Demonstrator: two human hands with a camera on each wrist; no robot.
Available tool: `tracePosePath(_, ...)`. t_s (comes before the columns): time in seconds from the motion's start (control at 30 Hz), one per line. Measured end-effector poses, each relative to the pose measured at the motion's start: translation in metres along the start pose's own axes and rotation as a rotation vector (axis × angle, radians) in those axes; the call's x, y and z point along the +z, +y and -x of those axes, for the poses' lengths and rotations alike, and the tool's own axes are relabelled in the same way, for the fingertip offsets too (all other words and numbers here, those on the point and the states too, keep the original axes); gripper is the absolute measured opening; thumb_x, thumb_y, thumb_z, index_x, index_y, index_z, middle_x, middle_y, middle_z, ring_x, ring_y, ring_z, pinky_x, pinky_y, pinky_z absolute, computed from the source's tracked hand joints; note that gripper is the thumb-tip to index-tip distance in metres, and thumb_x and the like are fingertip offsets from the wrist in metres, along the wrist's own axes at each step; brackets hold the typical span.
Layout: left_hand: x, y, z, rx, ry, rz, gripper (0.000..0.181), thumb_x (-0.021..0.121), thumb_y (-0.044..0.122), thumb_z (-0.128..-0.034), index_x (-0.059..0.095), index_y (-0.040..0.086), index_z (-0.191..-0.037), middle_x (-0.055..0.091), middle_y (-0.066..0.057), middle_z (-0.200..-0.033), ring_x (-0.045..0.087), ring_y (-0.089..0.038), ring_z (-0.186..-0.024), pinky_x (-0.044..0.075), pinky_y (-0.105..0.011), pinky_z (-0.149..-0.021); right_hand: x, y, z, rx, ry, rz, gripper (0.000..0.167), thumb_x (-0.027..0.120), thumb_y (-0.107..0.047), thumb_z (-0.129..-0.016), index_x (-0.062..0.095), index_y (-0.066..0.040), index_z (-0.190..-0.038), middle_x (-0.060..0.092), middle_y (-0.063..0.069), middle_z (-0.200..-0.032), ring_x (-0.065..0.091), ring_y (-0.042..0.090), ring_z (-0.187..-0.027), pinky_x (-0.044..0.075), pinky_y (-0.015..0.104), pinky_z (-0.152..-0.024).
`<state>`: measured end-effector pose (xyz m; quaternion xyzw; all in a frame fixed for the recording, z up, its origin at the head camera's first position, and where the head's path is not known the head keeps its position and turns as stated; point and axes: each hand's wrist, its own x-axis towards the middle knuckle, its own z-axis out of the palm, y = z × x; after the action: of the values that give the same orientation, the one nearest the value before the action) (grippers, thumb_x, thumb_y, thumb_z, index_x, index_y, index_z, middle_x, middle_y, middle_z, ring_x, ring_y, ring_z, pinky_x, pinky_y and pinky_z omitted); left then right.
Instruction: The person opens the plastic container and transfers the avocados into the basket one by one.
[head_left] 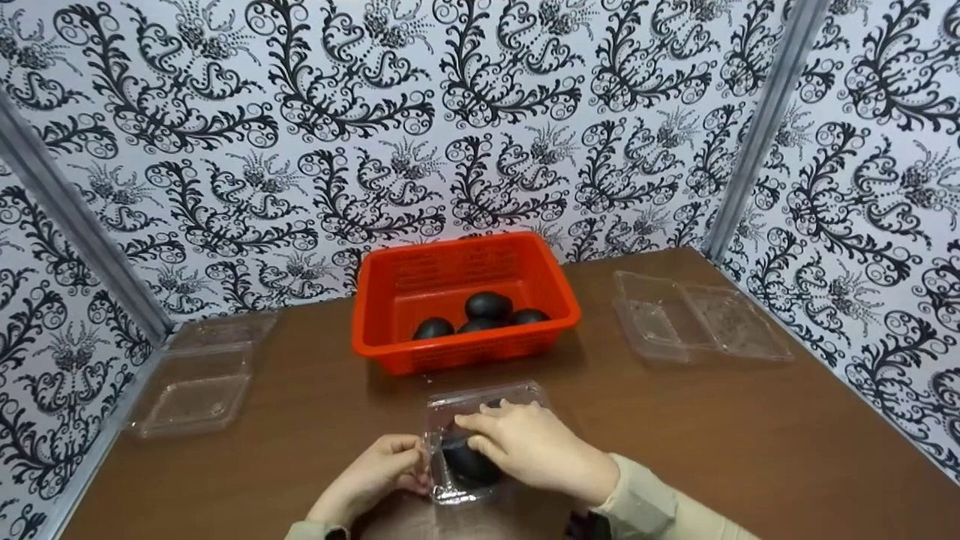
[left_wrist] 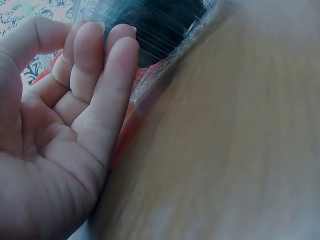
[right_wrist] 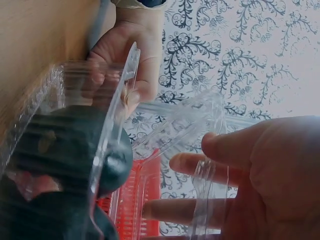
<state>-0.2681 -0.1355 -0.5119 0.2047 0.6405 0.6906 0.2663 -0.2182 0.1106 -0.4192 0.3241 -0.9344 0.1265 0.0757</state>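
Note:
A clear plastic clamshell box [head_left: 453, 495] sits on the table in front of me with dark, smooth, oval fruits in it, like avocados. In the right wrist view two such fruits [right_wrist: 70, 150] show, and the box's lid [right_wrist: 202, 187] stands raised. My left hand [head_left: 382, 472] pinches the box's left edge between thumb and fingers. My right hand [head_left: 536, 450] reaches over the box, its fingers extended behind the lid and touching it. From the head view, this hand hides much of the box and its fruits.
Behind the box stands an orange-red basket [head_left: 465, 351] holding several more dark fruits [head_left: 489, 306]. An open clear clamshell [head_left: 196, 401] lies at the left, and more open clear packaging [head_left: 675, 341] at the right. Patterned walls [head_left: 480, 135] enclose the brown table [head_left: 315, 390].

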Motion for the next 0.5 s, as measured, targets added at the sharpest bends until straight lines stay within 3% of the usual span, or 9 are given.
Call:
tracePosePath(0.23,-0.002,0.003,0.003,-0.005,0.005,-0.005,0.019,0.048,-0.004,-0.0829,0.057,0.01,-0.075,0.059,-0.002,-0.073,0.059,-0.013,-0.066,0.057,-0.032,-0.066,-0.011,0.005,-0.006,-0.037,-0.07,-0.011,0.04,0.054,-0.04,-0.098,0.059,-0.024,-0.134,0.064,0.007,-0.124,0.061,0.021,-0.112,0.054,0.042,-0.086)
tracePosePath(0.5,-0.002,0.004,0.004,0.016,-0.03,-0.023,0.019,0.048,-0.004,-0.0835,0.057,0.01,-0.075,0.059,-0.002,-0.072,0.059,-0.013,-0.066,0.057,-0.033,-0.067,-0.022,0.011,-0.009,-0.059,-0.125,-0.057,0.04,0.06,-0.037,-0.091,0.063,-0.023,-0.129,0.063,-0.005,-0.125,0.06,0.016,-0.112,0.052,0.039,-0.089)
